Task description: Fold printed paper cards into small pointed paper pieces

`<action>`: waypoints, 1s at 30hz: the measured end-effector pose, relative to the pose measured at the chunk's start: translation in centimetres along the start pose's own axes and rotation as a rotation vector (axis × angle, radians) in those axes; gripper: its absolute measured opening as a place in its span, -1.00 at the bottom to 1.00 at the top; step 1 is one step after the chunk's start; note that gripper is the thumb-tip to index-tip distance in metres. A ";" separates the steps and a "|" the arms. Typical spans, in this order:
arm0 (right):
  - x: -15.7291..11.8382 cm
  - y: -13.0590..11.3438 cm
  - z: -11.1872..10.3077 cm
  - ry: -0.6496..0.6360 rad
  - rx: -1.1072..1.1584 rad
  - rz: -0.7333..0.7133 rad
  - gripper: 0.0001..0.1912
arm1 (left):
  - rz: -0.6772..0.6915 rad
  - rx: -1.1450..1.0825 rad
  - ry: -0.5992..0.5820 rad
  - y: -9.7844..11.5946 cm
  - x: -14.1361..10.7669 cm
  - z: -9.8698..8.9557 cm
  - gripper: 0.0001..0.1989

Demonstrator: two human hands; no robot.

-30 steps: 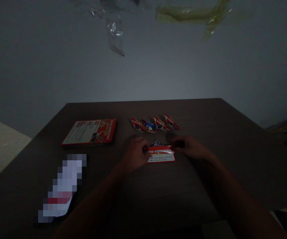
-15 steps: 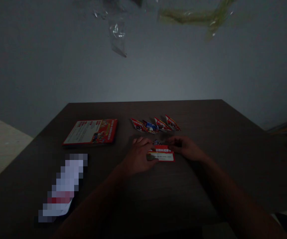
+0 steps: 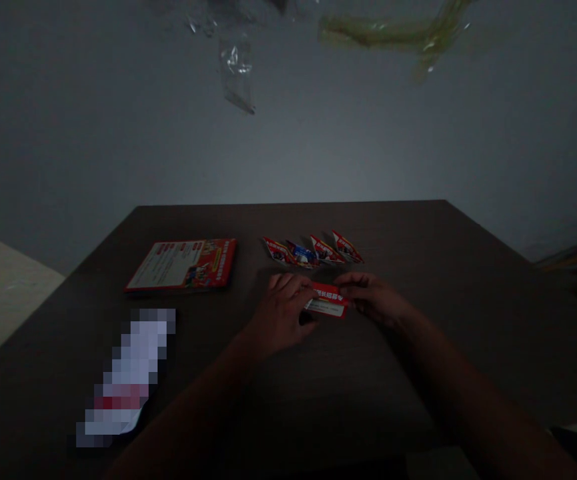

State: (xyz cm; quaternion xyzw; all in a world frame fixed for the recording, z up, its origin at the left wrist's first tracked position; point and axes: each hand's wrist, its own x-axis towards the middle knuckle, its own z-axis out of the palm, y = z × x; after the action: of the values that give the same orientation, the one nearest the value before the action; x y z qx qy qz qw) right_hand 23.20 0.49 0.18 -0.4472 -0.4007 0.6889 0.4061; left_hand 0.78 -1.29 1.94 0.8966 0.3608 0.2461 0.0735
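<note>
Between my hands is a partly folded red-and-white printed leaflet point(image 3: 326, 307), just above or on the table; I cannot tell which. My left hand point(image 3: 279, 315) has its fingers over the leaflet's left end and covers that part, with the thumb a little apart below. At the right end, my right hand point(image 3: 376, 299) pinches the leaflet between thumb and fingers. Right behind my hands stand several small folded leaflets point(image 3: 325, 251) in a row, red with one showing blue.
A stack of flat leaflets point(image 3: 174, 264) lies on the left of the dark wooden table point(image 3: 393, 230). Nearer me on that side is a long blurred-out object point(image 3: 133, 367), perhaps a phone. A grey wall point(image 3: 318, 147) with tape point(image 3: 378, 32) and a clear plastic bag point(image 3: 237, 70) rises behind.
The leaflet's near edge has come up and away from me, so less of its white part shows. My right hand has shifted slightly onto its right end, and my left thumb has moved off it.
</note>
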 end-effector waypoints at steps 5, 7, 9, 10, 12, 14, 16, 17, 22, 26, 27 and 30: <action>0.0 0.3 0.2 -0.085 0.106 0.045 -0.75 | 0.004 0.018 0.024 -0.2 -0.1 0.0 -0.62; 0.1 0.3 0.3 -0.103 0.138 0.059 -0.74 | 0.005 0.026 0.040 -0.3 0.0 0.0 -0.67; 0.0 0.3 0.4 -0.116 0.170 0.073 -0.73 | 0.009 0.031 0.049 -0.2 0.0 0.0 -0.71; 0.0 0.2 0.4 -0.123 0.187 0.080 -0.73 | 0.014 0.031 0.050 -0.2 0.0 0.0 -0.73; -0.2 0.1 0.6 -0.139 0.216 0.096 -0.73 | 0.026 0.031 0.043 -0.2 0.0 0.0 -0.75; -0.3 -0.1 0.7 -0.165 0.240 0.103 -0.74 | 0.036 0.033 0.030 -0.1 0.1 0.1 -0.77; -0.4 -0.2 0.9 -0.192 0.257 0.100 -0.74 | 0.039 0.037 0.023 -0.2 0.1 0.2 -0.79; -0.5 -0.2 1.0 -0.204 0.262 0.096 -0.74 | 0.038 0.039 0.022 -0.2 0.0 0.3 -0.80; -0.4 0.2 1.3 -0.233 0.241 0.101 -0.72 | 0.077 0.034 0.025 -0.8 0.1 0.7 -0.80; -0.2 0.4 1.6 -0.214 0.222 0.087 -0.73 | 0.091 0.046 0.024 -1.2 0.0 0.9 -0.82; -0.1 0.4 1.6 -0.189 0.224 0.069 -0.74 | 0.081 0.051 0.037 -1.3 0.0 0.9 -0.83; 0.2 0.2 1.8 -0.072 0.212 -0.031 -0.81 | 0.059 0.055 0.093 -1.4 -0.1 0.7 -0.84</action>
State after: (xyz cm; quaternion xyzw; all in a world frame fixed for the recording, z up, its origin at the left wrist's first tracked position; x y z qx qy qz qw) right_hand 21.43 0.24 0.40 -0.3704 -0.3468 0.7365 0.4473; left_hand 0.29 -0.31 0.87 0.8962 0.3438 0.2794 0.0249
